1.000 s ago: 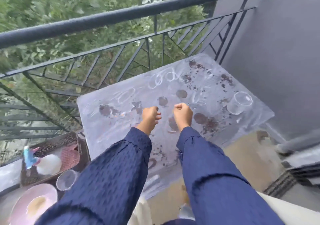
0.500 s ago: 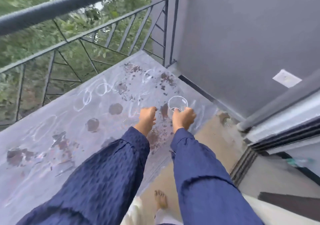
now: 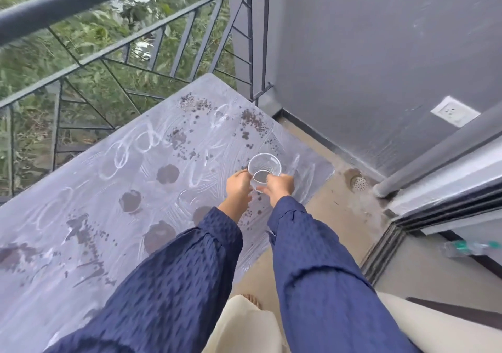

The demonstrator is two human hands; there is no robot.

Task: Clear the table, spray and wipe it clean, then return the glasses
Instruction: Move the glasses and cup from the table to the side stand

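Observation:
A clear drinking glass (image 3: 267, 162) is near the right end of the grey table (image 3: 108, 216), about a hand's width from the edge. My left hand (image 3: 239, 188) grips its left side and my right hand (image 3: 281, 187) grips its right side, fingers curled round the lower part. The rim faces up and away from me, and the glass looks slightly tilted. White smeared streaks, dark round patches and scattered dark crumbs cover the tabletop. Both arms are in dark blue sleeves.
A dark metal railing (image 3: 168, 43) runs along the table's far side, with foliage beyond. A grey wall (image 3: 366, 53) with a white socket (image 3: 455, 111) stands to the right. On the floor are a drain (image 3: 358, 182), a door track (image 3: 385, 246) and a plastic bottle (image 3: 472, 247).
The view has swung right along the table. Both hands moved from fists over the middle of the table to the glass at the right end and now grip it.

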